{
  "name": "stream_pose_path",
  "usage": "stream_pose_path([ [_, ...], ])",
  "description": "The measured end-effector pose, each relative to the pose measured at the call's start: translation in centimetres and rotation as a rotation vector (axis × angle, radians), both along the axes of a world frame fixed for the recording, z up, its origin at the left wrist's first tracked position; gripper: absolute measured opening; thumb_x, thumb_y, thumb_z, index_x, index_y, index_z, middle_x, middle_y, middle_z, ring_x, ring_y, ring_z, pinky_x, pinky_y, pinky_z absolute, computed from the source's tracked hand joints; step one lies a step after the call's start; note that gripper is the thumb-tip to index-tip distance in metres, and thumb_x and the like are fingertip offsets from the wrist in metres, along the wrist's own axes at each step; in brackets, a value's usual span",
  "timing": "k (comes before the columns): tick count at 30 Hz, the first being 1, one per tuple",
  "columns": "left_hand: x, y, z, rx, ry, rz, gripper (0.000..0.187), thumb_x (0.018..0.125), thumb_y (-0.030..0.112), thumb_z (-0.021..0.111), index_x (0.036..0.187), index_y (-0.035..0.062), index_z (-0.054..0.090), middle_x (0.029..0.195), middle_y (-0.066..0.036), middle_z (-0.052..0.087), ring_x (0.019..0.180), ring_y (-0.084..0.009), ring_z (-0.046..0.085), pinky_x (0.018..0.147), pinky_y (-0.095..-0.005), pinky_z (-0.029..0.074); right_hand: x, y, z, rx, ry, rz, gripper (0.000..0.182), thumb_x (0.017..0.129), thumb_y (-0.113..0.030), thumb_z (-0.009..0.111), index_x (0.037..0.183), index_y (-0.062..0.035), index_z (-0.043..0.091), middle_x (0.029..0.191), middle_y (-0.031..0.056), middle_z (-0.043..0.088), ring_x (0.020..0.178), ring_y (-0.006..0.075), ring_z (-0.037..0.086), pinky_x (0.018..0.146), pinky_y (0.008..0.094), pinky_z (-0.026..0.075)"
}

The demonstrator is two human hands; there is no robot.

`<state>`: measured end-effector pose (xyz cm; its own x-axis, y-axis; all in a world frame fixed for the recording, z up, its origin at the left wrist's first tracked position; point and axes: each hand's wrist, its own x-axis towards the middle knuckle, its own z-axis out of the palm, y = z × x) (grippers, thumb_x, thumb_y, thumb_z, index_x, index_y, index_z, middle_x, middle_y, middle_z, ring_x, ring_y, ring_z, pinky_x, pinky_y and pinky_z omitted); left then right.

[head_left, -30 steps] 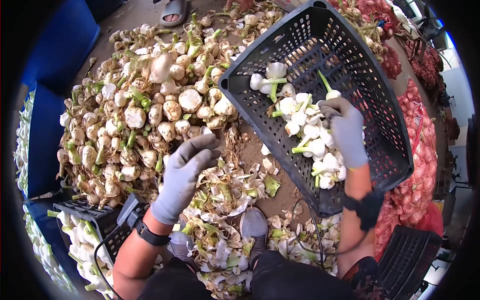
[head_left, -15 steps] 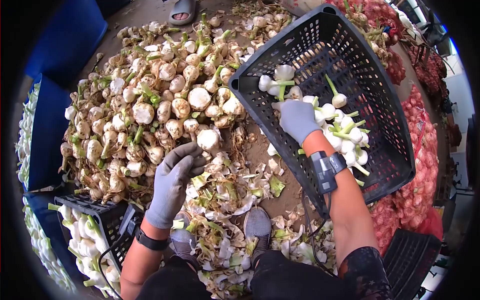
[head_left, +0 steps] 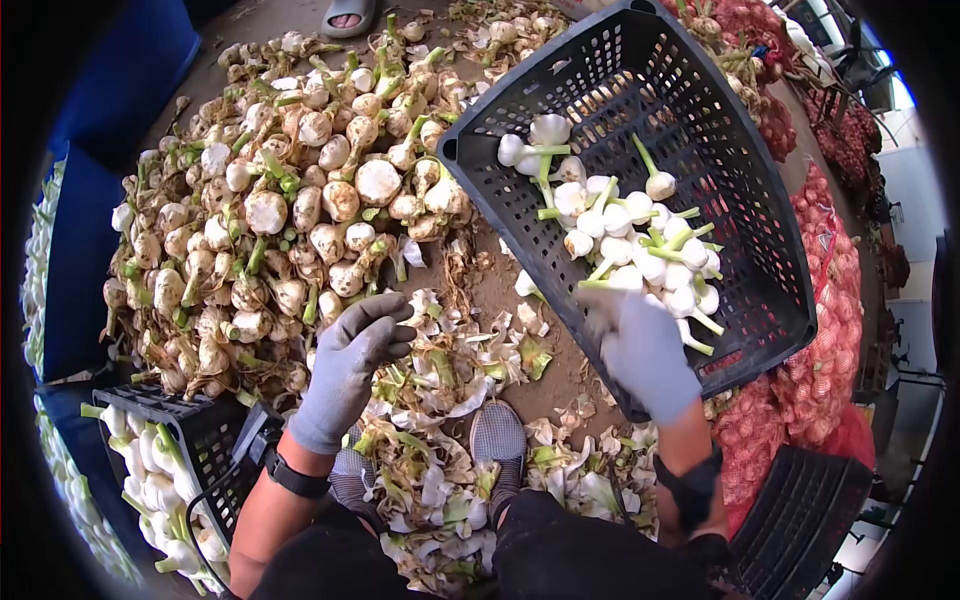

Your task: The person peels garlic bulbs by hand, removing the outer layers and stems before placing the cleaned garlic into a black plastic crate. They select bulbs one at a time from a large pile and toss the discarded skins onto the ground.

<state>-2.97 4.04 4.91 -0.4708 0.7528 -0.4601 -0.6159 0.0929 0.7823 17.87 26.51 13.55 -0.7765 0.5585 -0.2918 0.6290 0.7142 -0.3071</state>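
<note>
My left hand (head_left: 352,368), in a grey glove, hovers over the peel litter beside the garlic pile (head_left: 270,230). Its fingers are loosely curled, with a gap from the thumb, and it holds nothing. My right hand (head_left: 642,345), gloved too, is blurred over the near left rim of the black crate (head_left: 770,290); its fingertips are smeared, so I cannot make out whether it holds anything. White peeled garlic bulbs (head_left: 625,240) with green stems lie inside the crate.
Peelings (head_left: 430,470) cover the ground around my shoes (head_left: 498,432). A second crate (head_left: 205,430) of garlic stands at the lower left, near blue bins (head_left: 95,250). Red net sacks (head_left: 830,330) line the right. Another person's foot (head_left: 347,20) is at the top.
My right hand has drawn back from inside the crate towards its near rim. Bulbs now show where it was. My left hand stays nearly in place, its fingers somewhat apart.
</note>
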Motion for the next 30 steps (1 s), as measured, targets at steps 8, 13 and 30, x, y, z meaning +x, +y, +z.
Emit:
stream_pose_path([
  [8, 0.0, -0.1, -0.5, -0.035, 0.027, -0.042, 0.036, 0.097, 0.019, 0.056, 0.127, -0.0012, 0.054, 0.117, -0.011, 0.064, 0.098, -0.0187, 0.065, 0.085, -0.0316, 0.054, -5.3, 9.1, -10.2, 0.801, -0.009, 0.435, 0.011, 0.076, -0.014, 0.061, 0.078, -0.0177, 0.071, 0.081, 0.0033, 0.066, 0.082, 0.0230, 0.061, 0.065, 0.0426, 0.045],
  [13, -0.3, 0.1, -0.6, -0.059, 0.018, -0.036, 0.034, 0.097, 0.018, 0.056, 0.126, -0.0002, 0.054, 0.116, -0.010, 0.064, 0.095, -0.0178, 0.065, 0.083, -0.0316, 0.055, -6.0, 8.9, -9.0, 0.695, -0.070, 0.433, 0.009, 0.071, -0.009, 0.063, 0.075, -0.0151, 0.067, 0.078, 0.0045, 0.063, 0.083, 0.0258, 0.059, 0.066, 0.0419, 0.045],
  [30, 0.5, 0.5, -0.3, -0.062, 0.152, -0.157, 0.033, 0.096, 0.016, 0.057, 0.126, 0.0001, 0.056, 0.116, -0.006, 0.064, 0.098, -0.0144, 0.063, 0.086, -0.0296, 0.052, -2.7, -0.8, 2.3, -0.797, 0.640, -0.251, 0.021, 0.084, 0.004, 0.056, 0.101, -0.0029, 0.065, 0.088, 0.0050, 0.067, 0.074, 0.0098, 0.058, 0.069, 0.0239, 0.048],
])
